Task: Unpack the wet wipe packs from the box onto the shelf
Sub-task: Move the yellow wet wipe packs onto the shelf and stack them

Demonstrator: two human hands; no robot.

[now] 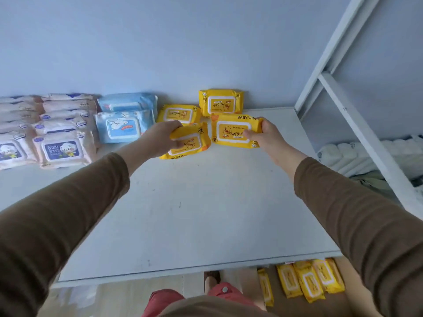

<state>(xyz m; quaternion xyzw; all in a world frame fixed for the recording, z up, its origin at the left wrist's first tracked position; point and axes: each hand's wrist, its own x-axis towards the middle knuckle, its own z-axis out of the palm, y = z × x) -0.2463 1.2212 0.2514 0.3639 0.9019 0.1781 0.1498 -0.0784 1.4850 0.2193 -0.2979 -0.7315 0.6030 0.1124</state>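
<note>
Gripping one yellow wet wipe pack each, both hands reach over the white shelf [194,213]. The left hand [160,137] has its fingers clamped on a pack [188,143] lying upside down, its "80" inverted. The right hand [263,133] pinches a pack [233,131] reading "BABY WIPES" and "Wipes" beside a duck. Two more yellow packs [220,102] sit behind, against the wall. Blue packs [123,126] and pink "BABY WIPES" packs [61,149] lie leftward. The box [306,282] below holds further yellow packs.

Soft, even, bluish daylight, faint shadows under the sleeves [68,202], wide-angle bending at the edges, slight overall softness, no glare
</note>
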